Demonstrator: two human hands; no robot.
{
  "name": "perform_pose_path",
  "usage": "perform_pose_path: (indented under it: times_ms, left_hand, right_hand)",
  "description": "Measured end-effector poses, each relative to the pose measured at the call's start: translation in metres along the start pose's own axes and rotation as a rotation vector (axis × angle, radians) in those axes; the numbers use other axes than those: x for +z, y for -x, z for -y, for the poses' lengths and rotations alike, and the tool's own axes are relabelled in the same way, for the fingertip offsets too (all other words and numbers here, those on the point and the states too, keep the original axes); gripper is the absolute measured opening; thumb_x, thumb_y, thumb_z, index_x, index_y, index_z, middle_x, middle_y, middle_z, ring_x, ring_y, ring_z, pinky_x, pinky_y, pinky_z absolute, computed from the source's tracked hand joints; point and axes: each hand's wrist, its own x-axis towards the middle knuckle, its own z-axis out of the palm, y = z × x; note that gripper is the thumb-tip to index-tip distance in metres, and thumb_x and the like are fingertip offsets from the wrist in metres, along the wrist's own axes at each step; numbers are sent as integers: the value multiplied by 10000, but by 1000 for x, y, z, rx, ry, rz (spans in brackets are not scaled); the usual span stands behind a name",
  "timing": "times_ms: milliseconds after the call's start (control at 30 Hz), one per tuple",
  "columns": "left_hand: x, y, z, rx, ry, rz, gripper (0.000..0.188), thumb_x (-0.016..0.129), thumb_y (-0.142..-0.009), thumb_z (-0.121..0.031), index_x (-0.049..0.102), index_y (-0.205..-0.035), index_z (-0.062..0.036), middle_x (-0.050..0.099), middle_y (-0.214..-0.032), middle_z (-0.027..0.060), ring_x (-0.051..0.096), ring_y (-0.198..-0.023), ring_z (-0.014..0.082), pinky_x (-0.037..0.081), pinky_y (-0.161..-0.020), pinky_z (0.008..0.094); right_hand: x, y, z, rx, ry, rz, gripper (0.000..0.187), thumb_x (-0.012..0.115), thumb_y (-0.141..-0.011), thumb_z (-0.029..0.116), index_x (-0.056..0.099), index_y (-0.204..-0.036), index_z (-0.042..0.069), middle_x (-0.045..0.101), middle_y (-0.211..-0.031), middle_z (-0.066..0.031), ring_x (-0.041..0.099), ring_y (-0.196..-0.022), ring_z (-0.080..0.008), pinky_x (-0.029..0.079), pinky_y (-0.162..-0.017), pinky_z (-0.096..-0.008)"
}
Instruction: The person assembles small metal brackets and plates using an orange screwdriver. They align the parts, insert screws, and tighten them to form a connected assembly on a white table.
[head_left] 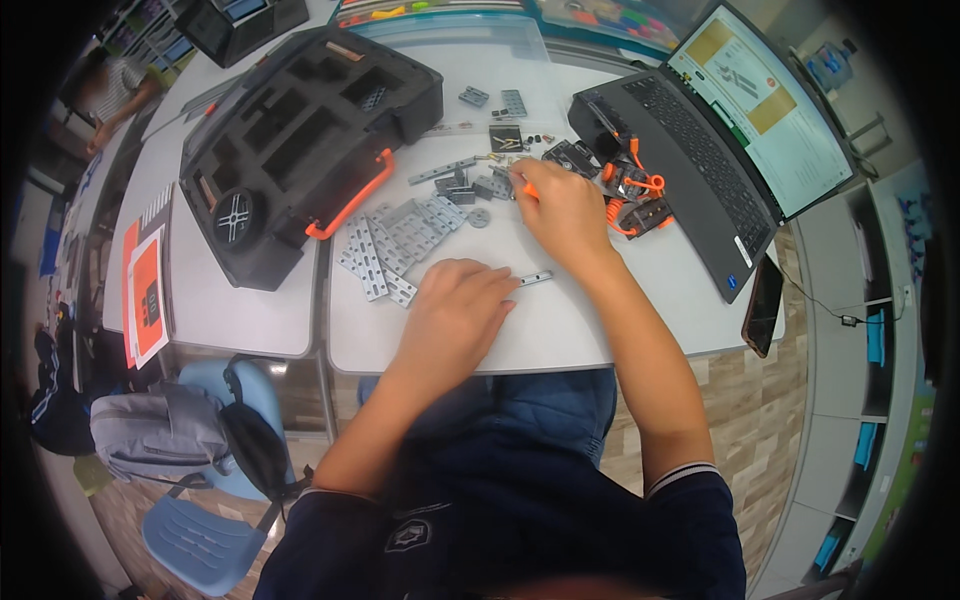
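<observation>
My left hand (pixel 455 310) rests palm down on the white table (pixel 560 330), its fingertips pressing on a short grey metal strip (pixel 535 278) with holes. My right hand (pixel 565 210) is further back, fingers closed around a small orange-tipped tool or part (pixel 524 190) among loose grey pieces. A pile of grey perforated plates (pixel 400 240) lies just left of both hands. A partly built orange and black assembly (pixel 635 195) with a coiled orange cable sits right of my right hand.
An open black foam-lined case (pixel 300 130) with an orange handle stands at the back left. An open laptop (pixel 730 120) is at the right, a dark phone (pixel 763 305) near the table edge. Papers (pixel 148 290), a grey backpack (pixel 165 430) and blue chairs lie left.
</observation>
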Motion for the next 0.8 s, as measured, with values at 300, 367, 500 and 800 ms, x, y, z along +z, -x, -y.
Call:
perform_pose_path:
  times_ms: [300, 367, 500, 800]
  left_hand:
    - [-1, -1, -1, 1, 12, 16, 243, 734, -839, -67, 705, -1080, -58, 709, -1019, 73, 619, -999, 280, 473, -898, 405]
    - [-1, -1, -1, -2, 9, 18, 242, 733, -837, -58, 706, -1077, -58, 707, -1011, 72, 619, -991, 277, 473, -895, 401]
    - [-3, 0, 0, -4, -8, 18, 247, 731, -831, -44, 708, -1076, -57, 701, -992, 67, 615, -968, 269, 473, -888, 396]
    - [-4, -1, -2, -41, -3, -11, 368, 749, -807, -28, 695, -1170, -66, 688, -914, 53, 599, -885, 255, 460, -857, 390]
  right_hand:
    - [-18, 0, -4, 148, -224, -104, 159, 716, -903, 162, 723, -969, 18, 723, -833, -121, 683, -699, -227, 510, -634, -333]
    - [-25, 2, -3, 197, -307, -69, 171, 725, -900, 170, 722, -951, 7, 715, -788, -95, 657, -674, -154, 491, -617, -301]
    - [-36, 4, 2, 271, -434, 87, 172, 739, -883, 172, 718, -930, 9, 679, -735, -38, 568, -649, -61, 448, -589, -253]
    - [-36, 4, 5, 246, -633, 192, 154, 720, -891, 140, 708, -937, -7, 704, -798, -55, 650, -705, -118, 505, -660, -273]
